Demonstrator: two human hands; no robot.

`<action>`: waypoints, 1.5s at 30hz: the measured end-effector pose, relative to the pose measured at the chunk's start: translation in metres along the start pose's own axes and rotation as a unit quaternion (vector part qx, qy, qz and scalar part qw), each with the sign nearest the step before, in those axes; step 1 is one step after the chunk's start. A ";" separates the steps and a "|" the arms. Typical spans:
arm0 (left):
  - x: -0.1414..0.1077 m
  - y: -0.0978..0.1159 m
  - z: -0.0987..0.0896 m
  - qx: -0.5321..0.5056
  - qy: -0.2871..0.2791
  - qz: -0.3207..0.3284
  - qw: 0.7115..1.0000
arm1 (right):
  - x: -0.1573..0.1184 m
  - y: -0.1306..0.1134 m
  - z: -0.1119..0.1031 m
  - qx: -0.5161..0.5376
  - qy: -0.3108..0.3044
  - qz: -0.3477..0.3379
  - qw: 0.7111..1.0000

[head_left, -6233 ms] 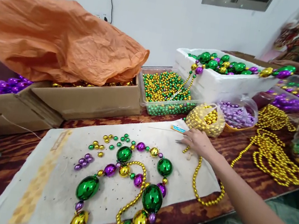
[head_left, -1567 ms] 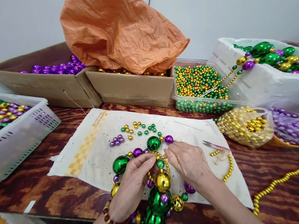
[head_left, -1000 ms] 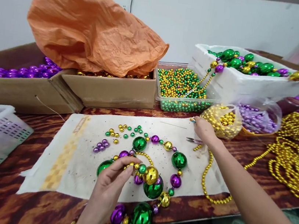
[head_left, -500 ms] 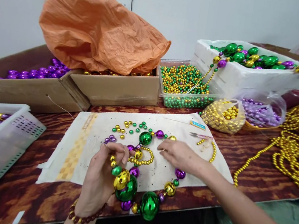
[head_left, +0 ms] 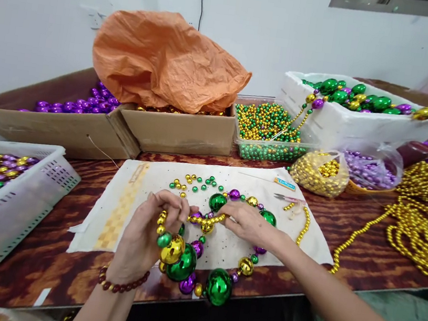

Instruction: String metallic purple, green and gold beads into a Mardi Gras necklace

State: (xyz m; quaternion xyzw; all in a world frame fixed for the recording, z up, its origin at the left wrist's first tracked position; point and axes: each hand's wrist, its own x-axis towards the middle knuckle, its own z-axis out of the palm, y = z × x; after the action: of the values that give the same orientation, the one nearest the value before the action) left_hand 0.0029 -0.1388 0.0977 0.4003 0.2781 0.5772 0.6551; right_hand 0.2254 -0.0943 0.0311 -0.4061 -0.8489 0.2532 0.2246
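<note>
My left hand [head_left: 148, 231] is closed round the gold bead strand [head_left: 203, 221], part of which hangs below its fingers beside a green bead and a big gold ball [head_left: 173, 249]. Fingertips of my right hand [head_left: 247, 221] pinch the same strand further right, so it stretches between both hands. A necklace of large green, gold and purple balls loops round over the white cloth [head_left: 119, 211]; its big green ball [head_left: 219, 287] hangs at the table's front edge. Loose small green beads [head_left: 211, 182] lie behind my hands.
Scissors-like tool [head_left: 286, 198] and a blue-labelled packet [head_left: 284, 184] lie at the cloth's right. Behind stand cardboard boxes [head_left: 186, 134], a bead tub [head_left: 271, 150] and a foam box [head_left: 347, 118]. A white basket [head_left: 47, 179] is at left; gold strands [head_left: 414, 236] lie right.
My right hand has come to the gold strand and pinches it, and the strand's loop is drawn up off the cloth towards it. The view has shifted a little.
</note>
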 end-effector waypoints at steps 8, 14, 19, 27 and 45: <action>0.012 -0.013 0.002 0.146 0.061 0.000 0.987 | 0.022 -0.008 -0.005 0.267 0.091 0.043 0.958; 0.002 -0.036 -0.022 0.405 -0.012 -0.063 0.912 | 0.030 -0.014 0.001 0.453 0.125 0.097 0.877; -0.015 -0.051 -0.029 0.355 -0.043 -0.145 0.922 | 0.025 -0.015 0.007 0.495 0.151 0.115 0.848; -0.022 -0.074 -0.023 -0.016 -0.060 -0.362 0.930 | 0.017 -0.017 0.020 0.533 0.195 0.124 0.814; 0.018 0.000 0.027 0.277 -0.043 -0.130 0.951 | -0.040 -0.034 0.022 0.419 0.165 0.092 0.888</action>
State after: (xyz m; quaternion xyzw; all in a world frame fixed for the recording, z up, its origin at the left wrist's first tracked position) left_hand 0.0284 -0.1261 0.1130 0.5509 0.4477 0.3698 0.5995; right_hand 0.2158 -0.1504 0.0279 -0.3866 -0.5731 0.5345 0.4863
